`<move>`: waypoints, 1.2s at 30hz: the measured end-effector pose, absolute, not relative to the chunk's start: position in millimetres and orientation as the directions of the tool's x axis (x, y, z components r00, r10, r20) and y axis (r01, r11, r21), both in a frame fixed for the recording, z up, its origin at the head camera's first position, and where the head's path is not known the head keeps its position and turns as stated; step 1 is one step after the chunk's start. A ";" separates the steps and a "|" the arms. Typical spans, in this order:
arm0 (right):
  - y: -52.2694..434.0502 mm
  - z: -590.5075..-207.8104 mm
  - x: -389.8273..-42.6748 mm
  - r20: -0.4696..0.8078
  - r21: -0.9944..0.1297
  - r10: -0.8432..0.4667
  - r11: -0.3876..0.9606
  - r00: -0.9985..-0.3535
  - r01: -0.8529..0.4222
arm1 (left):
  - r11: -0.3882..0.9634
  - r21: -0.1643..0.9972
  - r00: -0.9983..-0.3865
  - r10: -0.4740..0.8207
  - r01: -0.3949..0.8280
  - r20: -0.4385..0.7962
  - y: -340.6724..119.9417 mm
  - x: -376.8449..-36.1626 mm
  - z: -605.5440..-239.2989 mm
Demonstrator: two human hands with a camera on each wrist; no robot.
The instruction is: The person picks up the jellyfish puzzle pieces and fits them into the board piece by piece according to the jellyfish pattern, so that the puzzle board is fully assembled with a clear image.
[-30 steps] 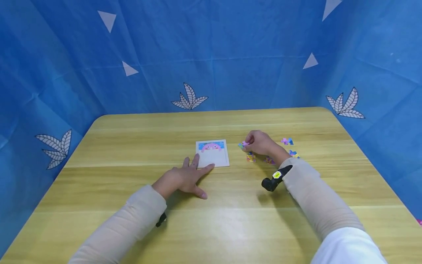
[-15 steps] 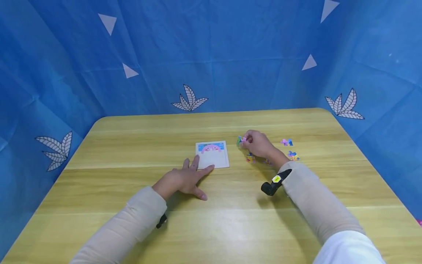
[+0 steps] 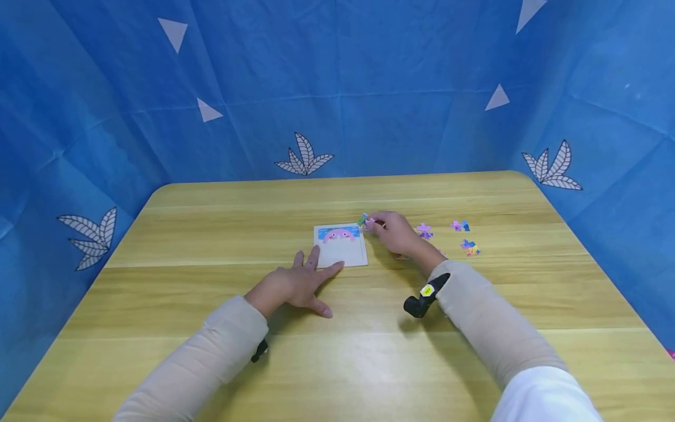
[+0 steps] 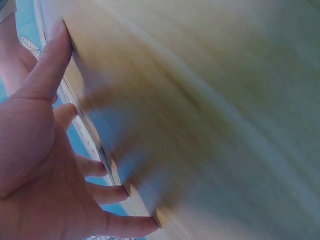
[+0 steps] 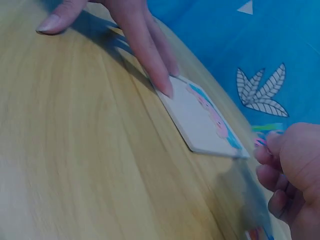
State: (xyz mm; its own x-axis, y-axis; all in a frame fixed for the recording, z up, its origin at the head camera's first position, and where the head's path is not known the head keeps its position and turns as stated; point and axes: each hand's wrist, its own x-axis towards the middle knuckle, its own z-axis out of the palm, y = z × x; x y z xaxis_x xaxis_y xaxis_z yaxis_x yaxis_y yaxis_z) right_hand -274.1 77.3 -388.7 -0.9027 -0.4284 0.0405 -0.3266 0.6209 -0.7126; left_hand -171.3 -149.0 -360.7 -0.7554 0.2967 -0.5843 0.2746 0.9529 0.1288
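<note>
A small square puzzle board (image 3: 340,255) with a white tray lies mid-table. Joined pieces showing a pink face on blue (image 3: 338,234) fill its top strip; the lower part is bare white. My left hand (image 3: 296,286) lies spread at the board's lower left, with fingertips on its edge. In the right wrist view its fingers (image 5: 155,70) overlap the board's near rim. Just off the board's upper right corner, my right hand (image 3: 396,234) pinches a green, blue and pink jigsaw piece (image 3: 363,220) between thumb and fingers. The same piece (image 5: 267,131) shows at those fingertips from the right wrist.
Several loose jigsaw pieces lie right of the board: a pink and purple one (image 3: 424,231), a pink and blue one (image 3: 460,226) and a yellow and blue one (image 3: 470,248). Others are partly hidden under the right forearm. Blue cloth (image 3: 337,88) hangs behind the table.
My right hand has moved left with the pinched jigsaw piece, from beside the loose pieces to the board's upper right corner. A pink and purple piece is now uncovered. The left hand stays put.
</note>
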 end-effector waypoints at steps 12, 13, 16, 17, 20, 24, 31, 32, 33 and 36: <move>42.7 -392.1 -270.3 0.044 -0.719 -0.469 0.598 -0.882 -0.354 | 0.948 0.125 -0.742 0.309 0.294 -0.595 -149.5 -172.9 -359.6; 39.8 -392.4 -269.6 0.034 -0.719 -0.474 0.600 -0.880 -0.351 | 0.947 0.123 -0.740 0.309 0.295 -0.598 -149.7 -172.8 -360.3; 30.7 -392.6 -268.0 0.013 -0.716 -0.493 0.603 -0.870 -0.352 | 0.948 0.116 -0.738 0.303 0.295 -0.603 -150.9 -172.5 -361.8; 27.9 -392.0 -267.7 0.009 -0.714 -0.498 0.604 -0.867 -0.355 | 0.949 0.116 -0.740 0.302 0.293 -0.601 -151.4 -172.6 -362.0; 20.5 -391.3 -267.3 0.006 -0.704 -0.524 0.603 -0.852 -0.376 | 0.948 0.128 -0.747 0.308 0.290 -0.589 -152.4 -172.6 -362.0; 14.3 -391.0 -265.1 0.001 -0.693 -0.544 0.605 -0.839 -0.393 | 0.946 0.139 -0.747 0.318 0.294 -0.583 -152.5 -172.1 -362.3; 6.6 -390.5 -263.9 -0.020 -0.669 -0.540 0.632 -0.841 -0.391 | 0.946 0.136 -0.744 0.317 0.295 -0.589 -152.1 -173.2 -361.5; 5.2 -390.5 -263.9 -0.021 -0.666 -0.534 0.638 -0.845 -0.386 | 0.945 0.138 -0.743 0.318 0.295 -0.589 -152.1 -173.3 -361.4; 4.1 -391.1 -264.1 -0.023 -0.664 -0.527 0.644 -0.850 -0.381 | 0.945 0.139 -0.742 0.318 0.295 -0.590 -152.1 -173.2 -361.5; 0.9 -391.9 -264.0 -0.036 -0.665 -0.488 0.663 -0.872 -0.343 | 0.945 0.137 -0.743 0.318 0.295 -0.588 -152.1 -173.1 -361.7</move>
State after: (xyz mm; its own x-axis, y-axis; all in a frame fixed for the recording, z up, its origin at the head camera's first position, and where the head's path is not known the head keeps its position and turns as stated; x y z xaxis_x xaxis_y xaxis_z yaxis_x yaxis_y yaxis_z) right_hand -264.0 0.9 -391.9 -0.8720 -0.4882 -0.0365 -0.3433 0.6630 -0.6653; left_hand -173.1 -152.1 -361.7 -0.7435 0.3178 -0.5884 0.2954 0.9454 0.1374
